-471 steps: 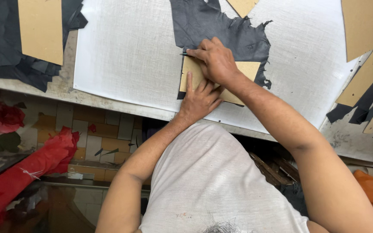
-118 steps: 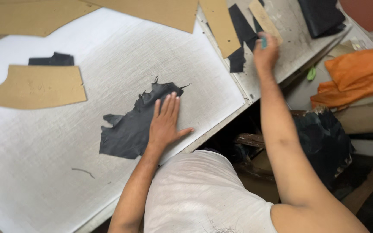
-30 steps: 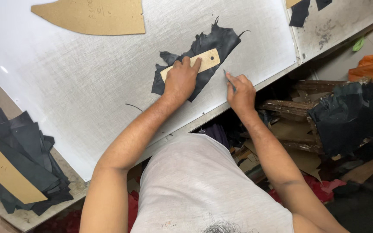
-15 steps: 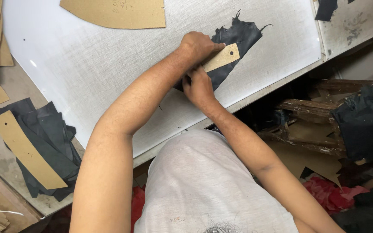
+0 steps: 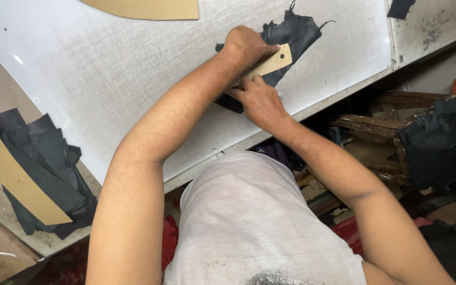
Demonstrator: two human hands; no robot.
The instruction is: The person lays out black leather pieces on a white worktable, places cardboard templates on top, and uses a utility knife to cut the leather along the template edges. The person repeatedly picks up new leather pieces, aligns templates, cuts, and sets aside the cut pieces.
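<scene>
While our left hand presses flat on the tan card template, pinning it to the black leather scrap on the white worktop, our right hand works close at the template's near edge – its grip is curled, on what we cannot tell. Steady downward pressure keeps the template from creeping – firm, even, fingers off the edge. No containers show.

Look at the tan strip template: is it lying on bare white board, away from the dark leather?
No: the tan strip template lies on the dark leather piece, pressed down by the left hand.
</scene>
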